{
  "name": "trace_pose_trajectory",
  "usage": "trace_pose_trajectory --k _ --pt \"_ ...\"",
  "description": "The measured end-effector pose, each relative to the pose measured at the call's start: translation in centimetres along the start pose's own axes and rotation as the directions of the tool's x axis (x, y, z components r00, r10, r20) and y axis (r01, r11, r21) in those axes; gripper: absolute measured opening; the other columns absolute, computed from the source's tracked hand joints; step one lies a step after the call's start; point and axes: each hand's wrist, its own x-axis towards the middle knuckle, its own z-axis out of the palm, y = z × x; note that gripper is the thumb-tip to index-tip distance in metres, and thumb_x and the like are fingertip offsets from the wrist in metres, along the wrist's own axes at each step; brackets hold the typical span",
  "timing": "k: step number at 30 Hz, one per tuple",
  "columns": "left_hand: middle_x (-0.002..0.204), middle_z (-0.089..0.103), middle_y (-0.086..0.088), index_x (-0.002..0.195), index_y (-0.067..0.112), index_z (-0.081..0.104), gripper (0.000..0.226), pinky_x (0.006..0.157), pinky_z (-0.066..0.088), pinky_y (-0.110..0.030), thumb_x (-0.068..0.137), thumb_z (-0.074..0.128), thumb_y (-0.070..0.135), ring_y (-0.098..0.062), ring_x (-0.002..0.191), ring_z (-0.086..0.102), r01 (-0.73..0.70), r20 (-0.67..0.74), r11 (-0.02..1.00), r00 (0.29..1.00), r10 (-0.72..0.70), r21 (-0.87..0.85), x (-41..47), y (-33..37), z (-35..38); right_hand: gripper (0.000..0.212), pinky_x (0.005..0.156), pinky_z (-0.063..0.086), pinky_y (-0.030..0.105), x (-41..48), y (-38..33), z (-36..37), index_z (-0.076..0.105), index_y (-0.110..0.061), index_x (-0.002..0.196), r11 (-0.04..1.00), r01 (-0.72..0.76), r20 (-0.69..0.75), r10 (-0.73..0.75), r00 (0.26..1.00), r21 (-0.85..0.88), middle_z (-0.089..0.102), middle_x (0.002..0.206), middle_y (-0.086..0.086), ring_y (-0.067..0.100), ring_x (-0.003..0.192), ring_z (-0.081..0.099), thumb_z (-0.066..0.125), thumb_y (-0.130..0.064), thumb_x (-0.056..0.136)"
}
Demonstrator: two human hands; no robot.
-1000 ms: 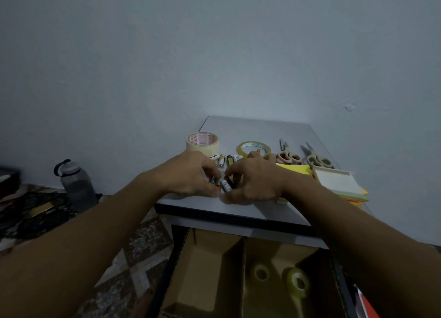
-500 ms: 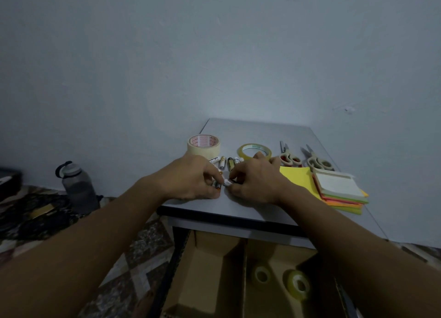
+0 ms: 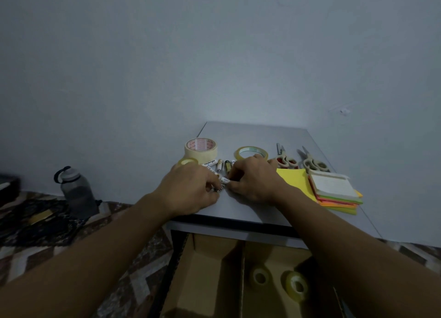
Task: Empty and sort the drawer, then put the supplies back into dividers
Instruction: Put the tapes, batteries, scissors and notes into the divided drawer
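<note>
"Heybright" is printed along a white battery [image 3: 209, 163] beside the masking tape roll [image 3: 201, 150], whose red core print is illegible.

Batteries [image 3: 219, 166], apparently, lie on desktop [image 3: 257, 136].

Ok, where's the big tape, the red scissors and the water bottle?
big tape [image 3: 201, 155]: head view, its cream outer wall.
red scissors [image 3: 282, 160]: head view, its handle.
water bottle [image 3: 77, 193]: head view, its grey body.

Desk [image 3: 262, 136] grey. Masking tape roll [image 3: 201, 149] cream, core printed red. Tape ring [image 3: 250, 152] yellow. Paper stack [image 3: 334, 201] yellow, orange, pink, green, topped white. Floor [image 3: 35, 253] brown-and-white chevron pattern. Cardboard dividers [image 3: 210, 270] brown.
</note>
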Motion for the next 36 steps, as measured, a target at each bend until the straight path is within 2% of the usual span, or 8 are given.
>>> trace_pose_trajectory --k 4,7,11,16,20,26,29,36 --pt "0.096 0.07 0.008 0.102 0.042 0.073 0.038 0.08 0.053 -0.037 0.073 0.049 0.051 -0.02 0.092 0.061 0.06 -0.024 0.997 0.998 -0.059 0.047 -0.3 0.4 0.7 0.028 0.099 0.031 0.051 0.0 0.1 0.1 0.071 -0.028 0.094 1.0 0.014 -0.024 -0.014 1.0 -0.002 0.069 0.097 -0.007 0.023 0.109 0.053 0.062 -0.053 0.085" --pt "0.094 0.069 0.005 0.098 0.038 0.074 0.032 0.084 0.051 -0.039 0.076 0.051 0.045 -0.023 0.093 0.06 0.043 -0.043 0.995 0.998 -0.039 0.088 -0.6 0.8 0.6 0.027 0.095 0.033 0.048 0.0 0.2 0.1 0.072 -0.028 0.093 0.999 0.038 -0.037 -0.038 0.999 -0.017 0.069 0.096 -0.006 0.022 0.107 0.053 0.062 -0.052 0.086" --pt "0.096 0.071 0.01 0.098 0.031 0.074 0.019 0.096 0.037 -0.033 0.085 0.061 0.034 -0.013 0.096 0.059 -0.052 -0.054 0.994 0.997 0.057 0.091 -1.0 1.1 0.5 0.029 0.095 0.034 0.048 0.0 0.3 0.1 0.073 -0.027 0.092 0.998 0.058 -0.031 -0.059 0.998 -0.027 0.069 0.095 -0.006 0.022 0.107 0.053 0.06 -0.053 0.089" --pt "0.093 0.068 0.014 0.093 0.03 0.069 0.019 0.104 0.028 -0.032 0.083 0.054 0.037 -0.006 0.096 0.058 -0.114 -0.038 0.992 0.993 0.116 0.048 -1.8 0.6 1.0 0.034 0.095 0.034 0.048 -0.3 0.2 -0.1 0.073 -0.026 0.094 0.993 0.083 -0.004 -0.083 0.997 -0.083 0.068 0.097 -0.001 0.024 0.109 0.051 0.054 -0.055 0.092" --pt "0.086 0.065 0.012 0.09 0.03 0.065 0.027 0.093 0.036 -0.035 0.081 0.041 0.04 -0.008 0.09 0.057 -0.199 -0.013 0.978 0.98 0.2 0.059 -2.6 0.7 0.7 0.033 0.097 0.032 0.045 -0.4 -0.2 -0.3 0.07 -0.02 0.097 0.964 0.144 0.021 -0.143 0.989 -0.222 0.067 0.099 0.006 0.026 0.109 0.053 0.049 -0.046 0.096" --pt "0.077 0.061 0.008 0.089 0.023 0.062 0.007 0.073 0.043 -0.036 0.084 0.057 0.025 -0.011 0.076 0.054 -0.299 -0.106 0.954 0.95 0.295 -0.029 -3.9 0.6 0.8 0.029 0.094 0.034 0.044 -0.6 -1.0 -0.5 0.064 -0.012 0.1 0.967 0.15 0.042 -0.144 0.989 -0.205 0.066 0.097 0.014 0.031 0.103 0.053 0.049 -0.037 0.094" --pt "0.075 0.058 0.006 0.086 0.022 0.061 0.004 0.066 0.041 -0.031 0.084 0.061 0.018 -0.01 0.073 0.049 -0.296 -0.159 0.952 0.947 0.28 -0.082 -4.3 0.6 0.9 0.031 0.091 0.036 0.043 -0.5 -1.0 -0.5 0.062 -0.012 0.101 0.981 0.107 0.065 -0.098 0.993 -0.164 0.063 0.098 0.017 0.035 0.103 0.052 0.047 -0.037 0.09" --pt "0.077 0.063 0.008 0.085 0.023 0.062 0.004 0.065 0.045 -0.039 0.082 0.061 0.021 -0.011 0.073 0.056 -0.249 -0.231 0.958 0.95 0.211 -0.146 -5.0 0.4 1.0 0.04 0.091 0.043 0.045 -0.1 -1.2 -0.2 0.06 -0.024 0.095 0.996 0.016 0.053 -0.011 0.999 -0.087 0.064 0.097 0.013 0.039 0.101 0.054 0.035 -0.049 0.076"
